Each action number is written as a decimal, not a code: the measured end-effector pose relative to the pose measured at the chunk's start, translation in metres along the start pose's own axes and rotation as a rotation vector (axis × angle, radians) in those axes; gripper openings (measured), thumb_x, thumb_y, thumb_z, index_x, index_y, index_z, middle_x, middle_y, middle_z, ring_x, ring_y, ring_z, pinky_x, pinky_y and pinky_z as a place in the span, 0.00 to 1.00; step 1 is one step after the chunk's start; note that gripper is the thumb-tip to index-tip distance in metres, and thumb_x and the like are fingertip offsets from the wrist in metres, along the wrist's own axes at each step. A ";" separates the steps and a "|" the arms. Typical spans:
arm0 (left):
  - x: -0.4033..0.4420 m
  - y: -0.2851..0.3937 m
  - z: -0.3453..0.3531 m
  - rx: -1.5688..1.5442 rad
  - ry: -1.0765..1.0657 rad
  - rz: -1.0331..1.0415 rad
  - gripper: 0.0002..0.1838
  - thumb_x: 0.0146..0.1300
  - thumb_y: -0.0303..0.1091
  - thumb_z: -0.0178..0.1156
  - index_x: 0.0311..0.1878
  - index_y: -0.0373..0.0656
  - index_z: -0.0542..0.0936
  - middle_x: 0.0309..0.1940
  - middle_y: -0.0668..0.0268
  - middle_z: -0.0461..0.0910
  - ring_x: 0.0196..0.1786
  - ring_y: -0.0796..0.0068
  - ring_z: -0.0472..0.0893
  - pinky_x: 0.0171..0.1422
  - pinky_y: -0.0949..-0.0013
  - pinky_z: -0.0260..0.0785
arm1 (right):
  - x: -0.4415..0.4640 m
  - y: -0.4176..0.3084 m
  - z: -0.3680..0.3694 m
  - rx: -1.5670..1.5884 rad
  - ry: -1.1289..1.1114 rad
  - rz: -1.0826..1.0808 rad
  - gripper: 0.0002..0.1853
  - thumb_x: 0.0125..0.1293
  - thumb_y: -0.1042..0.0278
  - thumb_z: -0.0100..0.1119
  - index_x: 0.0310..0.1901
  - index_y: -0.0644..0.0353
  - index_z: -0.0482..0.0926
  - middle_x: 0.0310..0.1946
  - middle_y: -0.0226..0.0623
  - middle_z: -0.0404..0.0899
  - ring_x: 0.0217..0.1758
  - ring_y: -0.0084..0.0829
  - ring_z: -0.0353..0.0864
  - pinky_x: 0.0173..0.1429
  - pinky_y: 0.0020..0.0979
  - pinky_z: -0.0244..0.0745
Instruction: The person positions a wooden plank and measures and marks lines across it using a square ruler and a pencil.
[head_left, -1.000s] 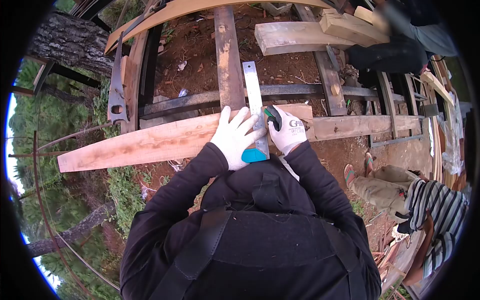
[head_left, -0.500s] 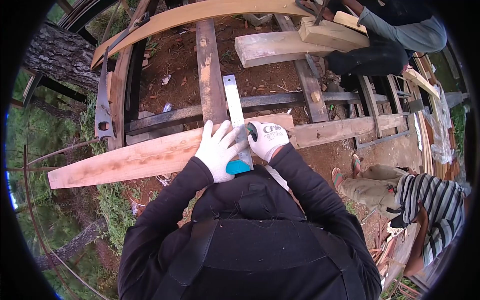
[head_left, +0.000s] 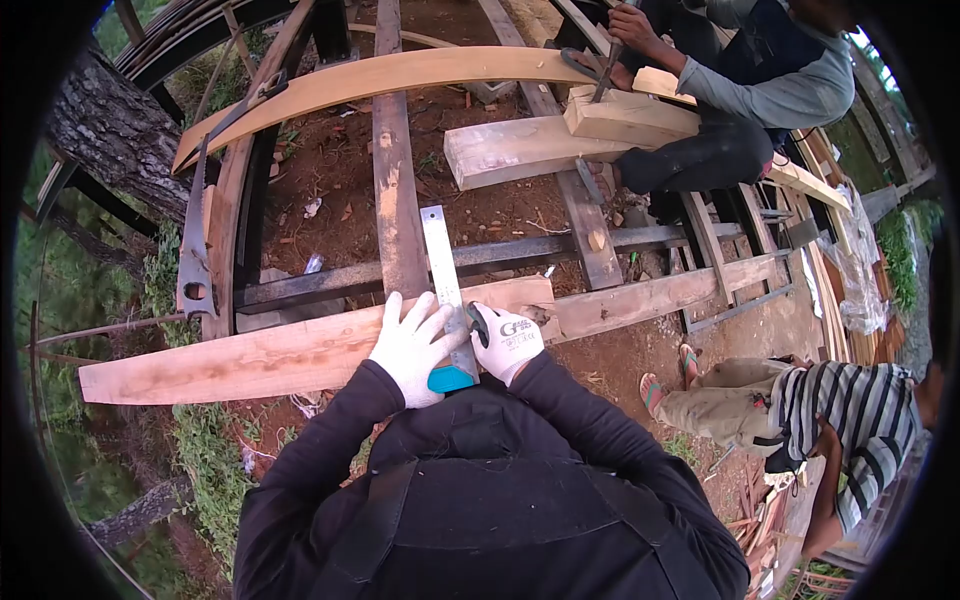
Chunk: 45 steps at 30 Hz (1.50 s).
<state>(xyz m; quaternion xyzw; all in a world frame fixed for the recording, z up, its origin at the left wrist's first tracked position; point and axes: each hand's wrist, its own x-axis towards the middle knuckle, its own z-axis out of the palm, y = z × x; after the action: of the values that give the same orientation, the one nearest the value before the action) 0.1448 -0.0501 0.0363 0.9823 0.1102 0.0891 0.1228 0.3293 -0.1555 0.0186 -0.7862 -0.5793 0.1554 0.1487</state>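
Note:
A try square with a teal handle [head_left: 450, 380] and a steel blade [head_left: 437, 243] lies across a pale tapered wooden board [head_left: 230, 362]. My left hand [head_left: 412, 345], in a white glove, lies flat with its fingers spread over the board and onto the blade, the palm beside the handle. On the blade's other side, my right hand [head_left: 508, 343], gloved too, is closed around a small dark tool [head_left: 478, 325]. The tool is close to the blade's edge; its tip and exact kind are hidden.
A handsaw [head_left: 196, 265] hangs by the left beam. Ahead lies a long curved board [head_left: 370, 78]. Front right, a person [head_left: 770, 100] works at thick timber blocks [head_left: 535, 150]. Another person in a striped shirt [head_left: 845, 415] is at right. Dark beams [head_left: 400, 180] cross the dirt.
The whole view has shifted, so the scene sits lower and slightly farther left. Both hands and the square keep about the same place on the board.

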 end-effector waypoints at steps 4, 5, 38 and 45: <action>-0.001 -0.001 0.001 -0.004 0.000 -0.005 0.44 0.43 0.58 0.72 0.65 0.49 0.79 0.71 0.51 0.69 0.77 0.40 0.62 0.76 0.20 0.42 | 0.004 0.004 0.007 0.034 0.080 -0.008 0.23 0.65 0.61 0.62 0.61 0.57 0.80 0.46 0.48 0.86 0.47 0.48 0.87 0.52 0.46 0.81; -0.003 -0.002 0.003 -0.005 0.001 -0.004 0.44 0.42 0.57 0.72 0.65 0.49 0.79 0.71 0.51 0.69 0.77 0.40 0.62 0.75 0.20 0.42 | 0.013 0.005 0.008 0.048 0.134 -0.017 0.23 0.65 0.61 0.63 0.60 0.57 0.80 0.46 0.49 0.86 0.47 0.49 0.86 0.52 0.47 0.81; 0.004 -0.003 0.007 0.035 -0.112 -0.021 0.49 0.37 0.50 0.72 0.70 0.48 0.75 0.72 0.51 0.70 0.78 0.39 0.62 0.78 0.21 0.40 | -0.077 0.008 -0.017 0.022 -0.379 0.063 0.16 0.66 0.55 0.60 0.49 0.54 0.82 0.40 0.47 0.87 0.45 0.48 0.87 0.51 0.47 0.80; 0.006 0.003 0.005 0.051 -0.098 -0.026 0.49 0.40 0.51 0.73 0.71 0.49 0.74 0.73 0.51 0.68 0.78 0.39 0.62 0.78 0.21 0.40 | -0.084 0.047 -0.008 0.661 -0.175 0.158 0.13 0.68 0.68 0.58 0.50 0.59 0.85 0.44 0.47 0.88 0.48 0.47 0.87 0.55 0.40 0.81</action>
<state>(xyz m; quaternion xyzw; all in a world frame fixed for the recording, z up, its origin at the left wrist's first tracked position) 0.1522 -0.0525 0.0333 0.9868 0.1189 0.0362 0.1041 0.3495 -0.2496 0.0128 -0.7217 -0.4457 0.4122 0.3326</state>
